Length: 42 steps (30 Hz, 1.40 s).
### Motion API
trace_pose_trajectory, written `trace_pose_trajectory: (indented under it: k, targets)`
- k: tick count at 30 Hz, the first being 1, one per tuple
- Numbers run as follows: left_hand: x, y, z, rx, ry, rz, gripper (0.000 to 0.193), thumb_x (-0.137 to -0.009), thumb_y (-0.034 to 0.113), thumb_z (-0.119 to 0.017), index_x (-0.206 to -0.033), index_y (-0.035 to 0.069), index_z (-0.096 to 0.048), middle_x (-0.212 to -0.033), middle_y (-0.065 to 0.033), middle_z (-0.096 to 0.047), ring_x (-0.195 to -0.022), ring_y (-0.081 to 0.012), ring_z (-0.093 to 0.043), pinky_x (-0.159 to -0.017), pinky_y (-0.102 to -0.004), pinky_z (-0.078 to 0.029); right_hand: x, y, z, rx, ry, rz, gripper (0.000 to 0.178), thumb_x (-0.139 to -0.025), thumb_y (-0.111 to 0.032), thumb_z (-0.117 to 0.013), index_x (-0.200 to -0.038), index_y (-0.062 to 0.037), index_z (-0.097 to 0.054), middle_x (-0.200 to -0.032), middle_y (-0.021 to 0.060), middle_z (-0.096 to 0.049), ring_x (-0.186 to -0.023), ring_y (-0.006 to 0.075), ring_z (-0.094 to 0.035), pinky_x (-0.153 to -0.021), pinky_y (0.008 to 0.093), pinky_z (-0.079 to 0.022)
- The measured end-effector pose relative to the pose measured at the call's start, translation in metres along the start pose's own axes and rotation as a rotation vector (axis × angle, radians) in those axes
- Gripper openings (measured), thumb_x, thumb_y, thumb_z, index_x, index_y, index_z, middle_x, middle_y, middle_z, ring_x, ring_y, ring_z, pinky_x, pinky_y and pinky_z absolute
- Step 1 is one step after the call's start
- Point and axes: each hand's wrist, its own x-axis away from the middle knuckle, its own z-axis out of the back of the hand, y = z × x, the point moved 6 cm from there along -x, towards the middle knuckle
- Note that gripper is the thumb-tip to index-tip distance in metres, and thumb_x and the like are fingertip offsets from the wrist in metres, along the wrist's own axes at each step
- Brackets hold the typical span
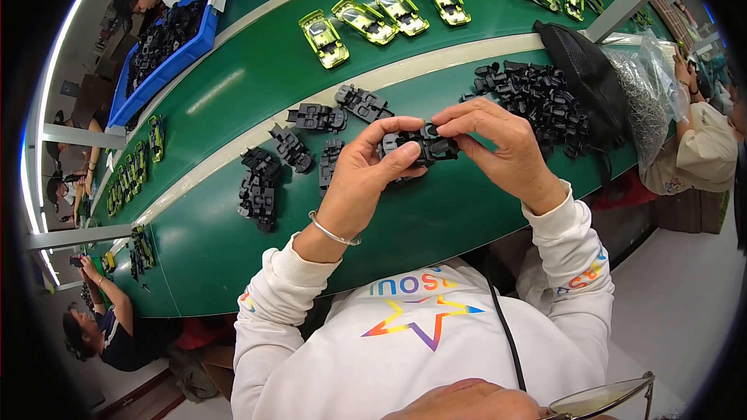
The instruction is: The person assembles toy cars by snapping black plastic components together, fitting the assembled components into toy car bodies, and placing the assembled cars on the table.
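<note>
A black plastic toy car chassis (424,146) is held up over the green table, its left part covered by my fingers. My left hand (359,179) wraps round that end, thumb on top. From the other side, my right hand (502,144) has thumb and fingertips closed at the right end of the chassis; whether a small loose part sits between them is hard to make out. Several similar black chassis, such as this one (317,117), lie to the left of my hands. A heap of small black parts (545,101) lies just beyond my right hand.
Yellow-green toy car bodies (397,9) stand on the green conveyor belt (257,54) past a pale rail. At right are a black bag (580,78) and a clear bag of small metal pieces (642,101). A blue crate (170,50) holds black parts. Other people sit around the line.
</note>
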Motion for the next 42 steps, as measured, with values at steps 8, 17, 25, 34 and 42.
trace_pose_trajectory:
  k: [8, 17, 25, 34, 42]
  targets:
    - [-0.002, 0.002, 0.0, -0.056, 0.05, -0.098, 0.04, -0.092, 0.01, -0.07, -0.129, 0.002, -0.057, -0.12, -0.0064, -0.06, -0.1, -0.0107, -0.062, -0.082, -0.0286, -0.059, -0.006, -0.008, -0.002, 0.012, -0.039, 0.041, 0.032, -0.076, 0.013, -0.068, -0.102, -0.0048, -0.072, -0.106, 0.0091, -0.07, -0.097, 0.025, -0.068, -0.076, 0.0315, -0.057]
    - [-0.001, 0.003, 0.002, -0.062, 0.113, -0.198, 0.042, -0.091, 0.011, -0.072, -0.128, 0.0, -0.057, -0.118, -0.0066, -0.061, -0.1, -0.0124, -0.064, -0.082, -0.0291, -0.061, 0.001, 0.009, -0.007, -0.305, -0.104, -0.241, 0.042, -0.089, 0.0, -0.064, -0.131, -0.0015, -0.061, -0.134, 0.0114, -0.062, -0.121, 0.0235, -0.061, -0.109, 0.0369, -0.04]
    - [0.002, 0.009, -0.002, -0.256, 0.106, -0.378, 0.038, -0.09, 0.006, -0.071, -0.126, 0.0, -0.058, -0.118, -0.0059, -0.058, -0.103, -0.0133, -0.061, -0.085, -0.0295, -0.06, 0.012, 0.029, -0.025, -0.833, -0.014, -0.633, 0.041, -0.092, -0.006, -0.067, -0.13, 0.0015, -0.057, -0.115, 0.0088, -0.064, -0.097, 0.0108, -0.065, -0.084, 0.0237, -0.054]
    - [0.003, 0.001, -0.002, -0.303, 0.105, -0.355, 0.038, -0.092, 0.007, -0.07, -0.127, 0.0, -0.059, -0.119, -0.0037, -0.055, -0.106, -0.0129, -0.06, -0.085, -0.0275, -0.058, 0.021, 0.034, -0.037, -0.889, -0.08, -0.847, 0.036, -0.09, -0.009, -0.069, -0.123, -0.0001, -0.059, -0.113, 0.0056, -0.063, -0.101, 0.0128, -0.064, -0.088, 0.0324, -0.058]
    - [0.0, 0.002, 0.001, -0.378, 0.124, -0.292, 0.037, -0.092, 0.007, -0.069, -0.127, 0.002, -0.06, -0.114, -0.0019, -0.058, -0.099, -0.0104, -0.061, -0.078, -0.0244, -0.057, 0.019, 0.041, -0.045, -0.893, -0.043, -0.803, 0.029, -0.092, -0.013, -0.07, -0.116, -0.0005, -0.063, -0.107, 0.0044, -0.065, -0.093, 0.011, -0.064, -0.081, 0.0285, -0.057]
